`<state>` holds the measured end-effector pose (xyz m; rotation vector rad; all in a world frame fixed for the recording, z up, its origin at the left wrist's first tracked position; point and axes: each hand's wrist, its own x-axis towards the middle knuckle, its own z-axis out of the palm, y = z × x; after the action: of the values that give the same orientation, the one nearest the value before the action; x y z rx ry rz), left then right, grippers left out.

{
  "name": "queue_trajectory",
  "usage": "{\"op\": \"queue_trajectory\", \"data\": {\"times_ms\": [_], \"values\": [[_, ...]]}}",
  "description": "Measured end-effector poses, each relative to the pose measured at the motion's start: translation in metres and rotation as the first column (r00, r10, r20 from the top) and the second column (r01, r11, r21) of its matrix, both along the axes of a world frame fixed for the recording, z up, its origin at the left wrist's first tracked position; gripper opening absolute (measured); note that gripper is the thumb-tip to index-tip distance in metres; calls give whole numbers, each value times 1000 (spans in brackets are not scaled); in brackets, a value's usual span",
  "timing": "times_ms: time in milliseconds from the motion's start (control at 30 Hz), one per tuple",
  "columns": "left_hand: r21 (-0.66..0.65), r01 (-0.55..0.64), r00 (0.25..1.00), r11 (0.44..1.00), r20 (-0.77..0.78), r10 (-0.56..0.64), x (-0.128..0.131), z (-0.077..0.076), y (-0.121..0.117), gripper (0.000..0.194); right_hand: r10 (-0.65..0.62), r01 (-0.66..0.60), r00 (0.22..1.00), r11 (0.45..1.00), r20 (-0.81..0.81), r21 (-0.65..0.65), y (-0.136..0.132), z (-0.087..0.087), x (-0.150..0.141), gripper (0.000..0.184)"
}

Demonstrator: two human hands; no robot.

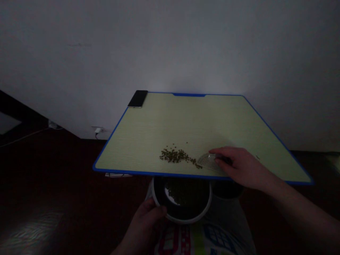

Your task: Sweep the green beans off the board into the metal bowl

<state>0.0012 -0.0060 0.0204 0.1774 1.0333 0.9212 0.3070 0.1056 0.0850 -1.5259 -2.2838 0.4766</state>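
Note:
A clear plastic protractor (208, 161) is pinched in my right hand (240, 166), low over the table's near part. Its curved edge lies beside a scattered pile of small greenish-brown beans (174, 155), and a thin trail of them reaches the protractor. Below the table's front edge, my left hand (147, 216) grips the rim of a round bowl (183, 220), thumb over the edge. Dark green beans (186, 191) lie inside the bowl; the far rim is partly hidden under the table edge.
The pale tabletop (202, 120) has a blue border and stands against a wall (170, 46). A dark phone (138, 98) lies at its far left corner. Beneath the front edge, right of the bowl, is another dark container (228, 189). A white plug (98, 130) sits in the wall.

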Motion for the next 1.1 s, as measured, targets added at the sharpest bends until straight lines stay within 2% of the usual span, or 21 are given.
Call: {"op": "queue_trajectory", "data": {"times_ms": [467, 800, 1100], "values": [[-10, 26, 999, 1000, -23, -27, -1, -4, 1, 21, 17, -17, 1000, 1000, -24, -8, -3, 0, -5, 36], [-16, 18, 1000, 1000, -24, -18, 0, -7, 0, 26, -68, 68, 998, 998, 1, 6, -4, -3, -3, 40], [-8, 7, 1000, 1000, -19, -8, -1, -8, -1, 22, -117, 117, 993, 993, -6, -1, -1, -4, 1, 44]]}}
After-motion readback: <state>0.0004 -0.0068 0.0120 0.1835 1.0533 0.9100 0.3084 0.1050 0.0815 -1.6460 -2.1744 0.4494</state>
